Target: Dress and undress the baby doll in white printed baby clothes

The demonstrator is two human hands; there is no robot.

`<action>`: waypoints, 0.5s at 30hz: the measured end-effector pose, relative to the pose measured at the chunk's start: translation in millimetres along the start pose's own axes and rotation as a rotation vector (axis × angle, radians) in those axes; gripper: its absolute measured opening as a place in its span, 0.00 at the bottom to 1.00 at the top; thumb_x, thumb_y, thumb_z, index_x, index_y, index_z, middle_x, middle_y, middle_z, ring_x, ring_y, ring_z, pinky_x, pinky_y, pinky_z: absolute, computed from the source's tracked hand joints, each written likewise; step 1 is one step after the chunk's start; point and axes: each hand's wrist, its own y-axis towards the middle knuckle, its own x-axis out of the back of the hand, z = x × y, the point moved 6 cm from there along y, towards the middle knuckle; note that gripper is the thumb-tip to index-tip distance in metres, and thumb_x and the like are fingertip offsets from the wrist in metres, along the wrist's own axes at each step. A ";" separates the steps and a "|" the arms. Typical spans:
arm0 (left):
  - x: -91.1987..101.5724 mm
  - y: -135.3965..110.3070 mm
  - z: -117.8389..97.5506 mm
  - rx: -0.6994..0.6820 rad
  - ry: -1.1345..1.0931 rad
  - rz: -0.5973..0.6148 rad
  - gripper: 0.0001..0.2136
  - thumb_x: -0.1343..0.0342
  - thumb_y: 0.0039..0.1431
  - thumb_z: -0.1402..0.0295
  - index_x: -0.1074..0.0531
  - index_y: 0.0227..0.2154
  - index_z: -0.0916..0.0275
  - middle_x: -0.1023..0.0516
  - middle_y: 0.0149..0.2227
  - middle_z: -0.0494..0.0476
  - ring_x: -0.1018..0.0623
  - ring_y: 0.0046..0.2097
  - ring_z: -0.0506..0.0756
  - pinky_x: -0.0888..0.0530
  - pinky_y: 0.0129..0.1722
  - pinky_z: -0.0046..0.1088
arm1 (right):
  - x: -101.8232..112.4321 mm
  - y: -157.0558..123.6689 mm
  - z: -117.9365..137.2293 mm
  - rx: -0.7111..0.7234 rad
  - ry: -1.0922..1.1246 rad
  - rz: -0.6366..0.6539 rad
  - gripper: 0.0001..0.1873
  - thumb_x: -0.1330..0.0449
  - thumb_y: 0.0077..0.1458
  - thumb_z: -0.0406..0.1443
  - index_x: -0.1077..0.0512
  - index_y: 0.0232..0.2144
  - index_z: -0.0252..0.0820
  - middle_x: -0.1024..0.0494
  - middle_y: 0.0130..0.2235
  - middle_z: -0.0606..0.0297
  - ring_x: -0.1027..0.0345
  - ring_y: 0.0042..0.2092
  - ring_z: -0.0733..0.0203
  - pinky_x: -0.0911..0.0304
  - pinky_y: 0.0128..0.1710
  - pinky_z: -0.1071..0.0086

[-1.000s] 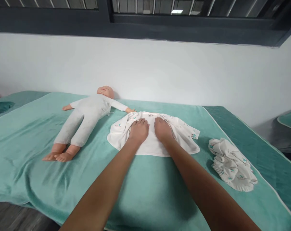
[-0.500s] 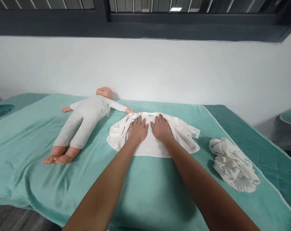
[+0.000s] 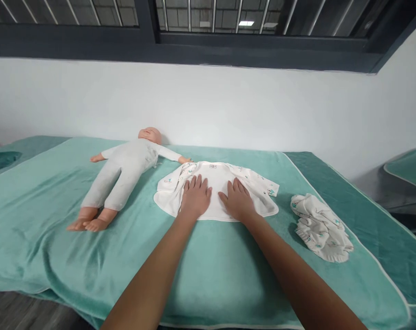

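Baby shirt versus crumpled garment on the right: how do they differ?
The baby shirt lies spread open; the crumpled garment is bunched up. The left hand and right hand rest on the shirt; neither touches the garment. Both are white with small teal prints and lie on green fabric.

Soft indoor light: the smooth white painted wall [image 3: 228, 110] is brightest mid-frame, greyer toward the sides. Small white glare [image 3: 246, 23] shines in the dark-framed, barred glass window [image 3: 224, 13], upper centre. Diffuse shadows darken the teal plush blanket [image 3: 214, 275], lower centre. The neck label [image 3: 213, 166] on the white patterned cloth baby shirt [image 3: 213, 199] is too blurred to read. Outer edges look stretched.
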 end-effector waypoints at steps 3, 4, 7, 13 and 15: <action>4.8 -7.8 -12.4 -0.153 -0.121 0.036 0.23 0.60 0.71 0.57 0.33 0.63 0.56 0.36 0.69 0.55 0.40 0.71 0.60 0.47 0.71 0.49 | 6.5 -2.6 -4.9 0.034 0.099 -0.015 0.32 0.50 0.66 0.44 0.36 0.63 0.27 0.41 0.69 0.38 0.50 0.71 0.41 0.52 0.68 0.52; 5.7 -9.4 -16.3 -0.208 -0.170 0.055 0.22 0.59 0.71 0.56 0.30 0.60 0.54 0.33 0.67 0.52 0.38 0.70 0.58 0.46 0.71 0.47 | 11.4 -2.3 -8.7 0.057 0.172 -0.041 0.28 0.50 0.66 0.43 0.33 0.61 0.30 0.36 0.67 0.42 0.46 0.69 0.44 0.50 0.67 0.54; 7.6 -10.4 -20.3 -0.277 -0.284 0.079 0.20 0.58 0.71 0.57 0.23 0.52 0.52 0.27 0.62 0.48 0.33 0.67 0.55 0.43 0.70 0.43 | 38.7 -1.8 -41.3 0.027 0.404 -0.270 0.22 0.52 0.65 0.40 0.28 0.55 0.40 0.24 0.58 0.52 0.32 0.59 0.52 0.40 0.61 0.58; 9.9 -5.4 -16.4 -0.219 -0.368 0.061 0.19 0.57 0.71 0.59 0.21 0.48 0.54 0.23 0.58 0.47 0.30 0.65 0.54 0.40 0.68 0.40 | 66.1 -14.8 -139.1 -0.419 0.183 -0.544 0.29 0.47 0.61 0.46 0.32 0.55 0.26 0.26 0.51 0.36 0.31 0.52 0.38 0.37 0.52 0.51; 9.7 -4.1 -15.2 -0.197 -0.375 0.059 0.19 0.57 0.71 0.60 0.21 0.49 0.54 0.22 0.58 0.48 0.29 0.64 0.54 0.39 0.68 0.40 | 55.6 -16.3 -152.7 -0.505 0.128 -0.416 0.31 0.48 0.62 0.47 0.32 0.55 0.24 0.26 0.50 0.33 0.30 0.50 0.36 0.37 0.49 0.51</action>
